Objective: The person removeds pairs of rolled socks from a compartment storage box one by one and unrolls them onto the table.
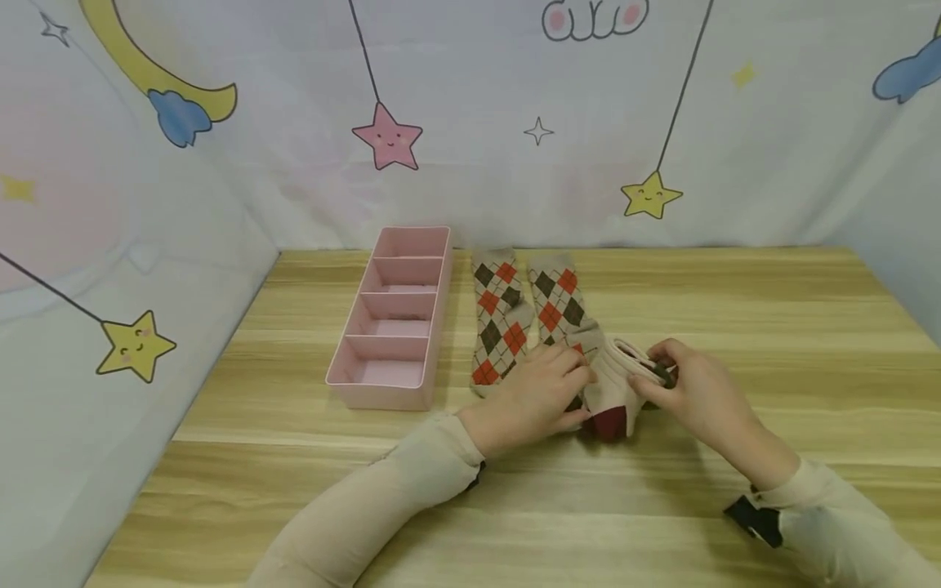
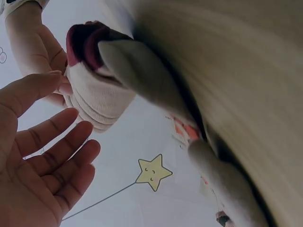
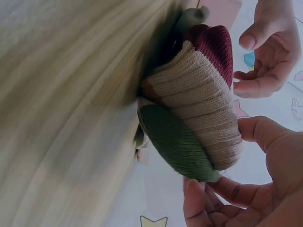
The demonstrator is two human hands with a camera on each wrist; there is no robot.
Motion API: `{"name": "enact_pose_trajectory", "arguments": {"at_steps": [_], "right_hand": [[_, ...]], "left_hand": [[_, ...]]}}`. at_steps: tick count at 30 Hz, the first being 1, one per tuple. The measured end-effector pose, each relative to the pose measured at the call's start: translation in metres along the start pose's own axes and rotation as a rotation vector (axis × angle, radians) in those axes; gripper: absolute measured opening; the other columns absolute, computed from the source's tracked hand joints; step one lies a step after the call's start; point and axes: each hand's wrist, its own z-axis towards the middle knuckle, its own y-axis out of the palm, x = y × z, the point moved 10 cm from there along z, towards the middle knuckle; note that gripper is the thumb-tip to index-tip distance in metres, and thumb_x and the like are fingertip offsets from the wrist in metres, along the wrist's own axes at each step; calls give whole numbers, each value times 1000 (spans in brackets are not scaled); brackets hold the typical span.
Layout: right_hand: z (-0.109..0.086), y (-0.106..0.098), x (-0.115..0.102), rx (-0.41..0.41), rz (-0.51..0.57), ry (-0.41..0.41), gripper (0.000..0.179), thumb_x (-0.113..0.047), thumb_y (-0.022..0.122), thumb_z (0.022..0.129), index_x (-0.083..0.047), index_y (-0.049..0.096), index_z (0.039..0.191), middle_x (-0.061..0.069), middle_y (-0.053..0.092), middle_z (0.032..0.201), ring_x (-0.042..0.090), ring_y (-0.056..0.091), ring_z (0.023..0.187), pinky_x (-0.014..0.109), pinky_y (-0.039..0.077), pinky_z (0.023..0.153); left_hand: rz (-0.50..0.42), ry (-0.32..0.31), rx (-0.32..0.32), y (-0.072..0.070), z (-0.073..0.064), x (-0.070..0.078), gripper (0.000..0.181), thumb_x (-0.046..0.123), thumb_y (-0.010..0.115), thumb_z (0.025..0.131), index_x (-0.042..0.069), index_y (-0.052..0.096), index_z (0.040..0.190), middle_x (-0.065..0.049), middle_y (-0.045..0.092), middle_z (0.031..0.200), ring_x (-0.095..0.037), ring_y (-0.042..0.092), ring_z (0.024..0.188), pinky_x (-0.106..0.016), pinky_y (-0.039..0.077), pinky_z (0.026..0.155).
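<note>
A rolled beige sock (image 1: 608, 380) with a dark red patch and a dark green part (image 3: 175, 142) stands up from the table between the hands. My right hand (image 1: 702, 400) pinches it at the green end, with the thumb (image 3: 253, 130) against the beige ribbing. On its other side my left hand (image 1: 532, 396) spreads its fingers loosely beside the dark red part, holding nothing. Two flat argyle socks, a left one (image 1: 496, 318) and a right one (image 1: 556, 298), lie behind the left hand, which hides part of the right one.
A pink box (image 1: 380, 398) with several compartments in a row stands left of the argyle socks. The wooden table (image 1: 559, 523) meets a printed cloth backdrop (image 1: 470, 196) at its far edge.
</note>
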Motion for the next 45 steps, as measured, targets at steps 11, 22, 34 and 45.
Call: {"name": "enact_pose_trajectory", "arguments": {"at_steps": [11, 22, 34, 45], "right_hand": [[-2, -1, 18, -30, -52, 58, 46, -41, 63, 90, 3, 64, 103, 9, 64, 79, 17, 56, 67, 30, 44, 59], [-7, 2, 34, -79, -14, 117, 55, -51, 59, 90, 2, 67, 99, 8, 72, 81, 16, 63, 70, 34, 50, 64], [-8, -4, 25, 38, -109, -52, 41, -40, 70, 86, -2, 60, 100, 14, 63, 92, 26, 61, 80, 37, 49, 62], [-13, -13, -18, 270, -153, -514, 20, -5, 82, 67, -14, 69, 78, 1, 66, 84, 20, 58, 79, 38, 48, 68]], "left_hand": [[11, 8, 90, -2, 9, 18, 33, 44, 67, 86, 20, 65, 108, 5, 62, 107, -13, 57, 107, -29, 44, 94], [35, -29, 19, 8, 24, 11, 32, 45, 67, 86, 22, 66, 108, 7, 65, 112, -12, 56, 112, -29, 42, 100], [-7, -14, -53, 19, 37, 6, 24, 31, 63, 92, 23, 67, 114, 9, 67, 117, -11, 55, 115, -28, 40, 103], [-33, -22, -49, 22, 42, -3, 23, 28, 63, 93, 22, 68, 115, 8, 67, 116, -11, 56, 113, -26, 43, 98]]}}
